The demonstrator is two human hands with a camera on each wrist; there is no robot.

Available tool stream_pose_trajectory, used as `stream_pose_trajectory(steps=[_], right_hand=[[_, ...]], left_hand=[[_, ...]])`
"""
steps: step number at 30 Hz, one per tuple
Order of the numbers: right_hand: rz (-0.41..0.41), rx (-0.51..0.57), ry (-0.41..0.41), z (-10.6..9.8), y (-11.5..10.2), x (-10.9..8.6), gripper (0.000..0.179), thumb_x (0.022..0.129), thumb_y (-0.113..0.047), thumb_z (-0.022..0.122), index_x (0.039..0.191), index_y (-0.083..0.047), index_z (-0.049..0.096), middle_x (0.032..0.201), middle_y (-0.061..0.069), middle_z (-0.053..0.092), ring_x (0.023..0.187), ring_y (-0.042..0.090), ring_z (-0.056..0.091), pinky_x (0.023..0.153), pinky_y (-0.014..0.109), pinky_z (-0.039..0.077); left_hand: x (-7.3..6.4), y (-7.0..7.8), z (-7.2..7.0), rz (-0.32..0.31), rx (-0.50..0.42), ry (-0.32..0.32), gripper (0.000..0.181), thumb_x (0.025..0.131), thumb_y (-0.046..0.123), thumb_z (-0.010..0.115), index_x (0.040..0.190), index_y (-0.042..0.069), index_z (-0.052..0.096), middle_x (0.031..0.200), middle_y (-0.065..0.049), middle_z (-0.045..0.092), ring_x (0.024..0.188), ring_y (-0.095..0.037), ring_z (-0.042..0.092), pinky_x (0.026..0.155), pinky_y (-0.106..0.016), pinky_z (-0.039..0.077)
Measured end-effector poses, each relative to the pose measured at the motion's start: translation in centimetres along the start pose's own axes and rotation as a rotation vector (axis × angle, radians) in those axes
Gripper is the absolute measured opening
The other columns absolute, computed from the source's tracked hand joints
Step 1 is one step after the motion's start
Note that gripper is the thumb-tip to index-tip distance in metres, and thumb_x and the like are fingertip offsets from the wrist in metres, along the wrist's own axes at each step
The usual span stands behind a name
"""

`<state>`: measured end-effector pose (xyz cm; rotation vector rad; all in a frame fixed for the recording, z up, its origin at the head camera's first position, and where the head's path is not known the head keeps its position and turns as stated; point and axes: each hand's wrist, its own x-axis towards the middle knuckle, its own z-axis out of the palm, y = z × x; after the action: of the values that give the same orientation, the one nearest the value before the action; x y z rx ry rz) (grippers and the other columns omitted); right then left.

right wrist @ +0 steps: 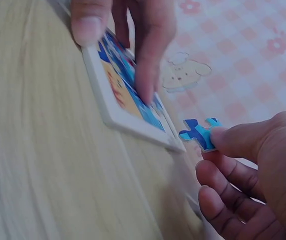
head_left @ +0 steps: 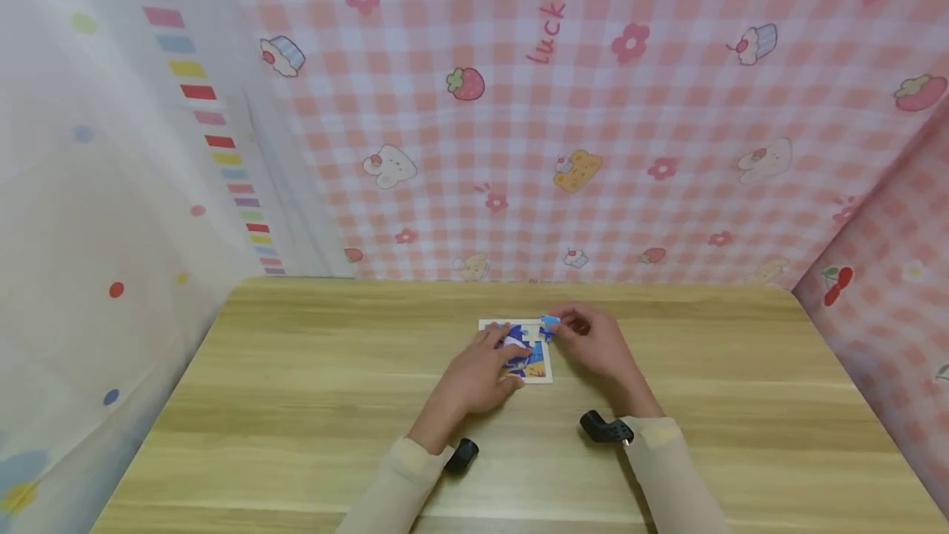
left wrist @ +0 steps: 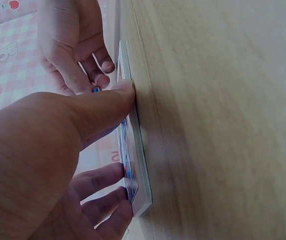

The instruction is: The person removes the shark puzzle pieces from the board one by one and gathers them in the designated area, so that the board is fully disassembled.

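Note:
A small jigsaw puzzle in a white frame lies flat on the table. Its picture is blue, purple and orange, with a pale gap near the top. My left hand rests on the puzzle, fingers spread across the picture; in the left wrist view its thumb lies against the frame's edge. Between thumb and fingertips, my right hand pinches a blue puzzle piece. That piece is held at the frame's upper right corner, raised above the puzzle. The left hand covers part of the picture.
The wooden table extends around the puzzle on all sides. Behind it hangs a pink checked cloth, with a white dotted curtain at the left. Black wrist devices sit at both sleeves, one a black mount by the right wrist.

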<state>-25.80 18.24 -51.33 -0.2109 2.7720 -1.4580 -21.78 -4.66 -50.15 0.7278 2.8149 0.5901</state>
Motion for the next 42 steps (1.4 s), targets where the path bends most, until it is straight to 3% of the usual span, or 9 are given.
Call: stream_pose_trajectory(steps=[7,13,27,33,42], right_hand=[[0.000,0.008,-0.003,-1.6,0.6,-0.2,0.016,0.100,-0.018,0.066,0.114,-0.013,0.073,0.097,0.007,0.072,0.085,0.018,0.063,0.075,0.027,0.052],[0.053,0.032,0.004,-3.2,1.4,-0.5,0.017,0.101,-0.019,0.066,0.115,-0.012,0.072,0.100,0.008,0.069,0.088,0.020,0.061,0.075,0.025,0.052],[0.106,0.127,0.022,-7.4,4.3,-2.1,0.026,0.104,-0.025,0.062,0.122,-0.007,0.068,0.109,0.014,0.071,0.092,0.015,0.069,0.078,0.025,0.060],[0.095,0.082,0.047,-9.3,5.3,-3.0,0.031,0.105,-0.025,0.060,0.126,-0.004,0.067,0.110,0.018,0.071,0.088,0.011,0.070,0.076,0.024,0.061],[0.164,0.009,0.071,-11.8,6.8,-4.2,0.036,0.105,-0.029,0.060,0.129,-0.002,0.065,0.114,0.018,0.071,0.086,0.005,0.068,0.074,0.021,0.059]], left_hand=[[0.1,-0.1,0.0,-0.019,0.010,0.001,0.046,0.100,0.039,0.066,0.144,0.029,0.060,0.168,-0.009,0.031,0.157,-0.031,0.026,0.121,-0.051,0.039],[0.2,0.0,-0.2,-0.007,0.003,-0.011,0.045,0.101,0.039,0.064,0.145,0.029,0.059,0.169,-0.008,0.031,0.158,-0.031,0.025,0.121,-0.051,0.039],[0.0,0.3,-0.1,-0.009,0.006,-0.017,0.046,0.101,0.038,0.064,0.146,0.029,0.058,0.169,-0.008,0.030,0.158,-0.031,0.024,0.123,-0.050,0.036],[-0.1,0.3,0.0,-0.021,0.004,-0.025,0.046,0.102,0.037,0.064,0.146,0.029,0.058,0.169,-0.008,0.029,0.158,-0.032,0.023,0.125,-0.051,0.034],[-0.2,0.5,-0.1,-0.027,-0.005,-0.021,0.045,0.101,0.036,0.065,0.145,0.029,0.059,0.169,-0.009,0.030,0.158,-0.033,0.024,0.125,-0.051,0.033]])
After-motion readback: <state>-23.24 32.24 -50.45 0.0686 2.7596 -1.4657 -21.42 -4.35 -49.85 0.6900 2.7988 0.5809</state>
